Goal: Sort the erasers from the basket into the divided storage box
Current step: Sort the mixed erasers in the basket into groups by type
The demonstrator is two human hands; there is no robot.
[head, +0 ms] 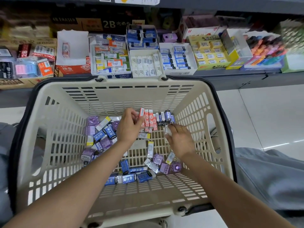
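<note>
- Two hands are reaching into a beige basket [185,102] that is sitting on the floor in front of a shelf [230,74].
- The left hand [130,127] is curling its fingers round a red eraser [141,115] and holding it upright at the left end of a row of red erasers [150,120] standing against the far wall of the basket.
- The right hand [178,136] is pinching a small clear-wrapped eraser [167,131] with its fingertips, just near a row of dark blue erasers [165,117] standing to the right of the red row.
- Many loose erasers are lying on the basket floor: purple and blue ones [102,134] at the left, blue ones [130,176] at the near side, purple ones [164,163] near the right wrist.
- Several open boxes of erasers [144,61] are sitting on the shelf beyond the basket, side by side.
</note>
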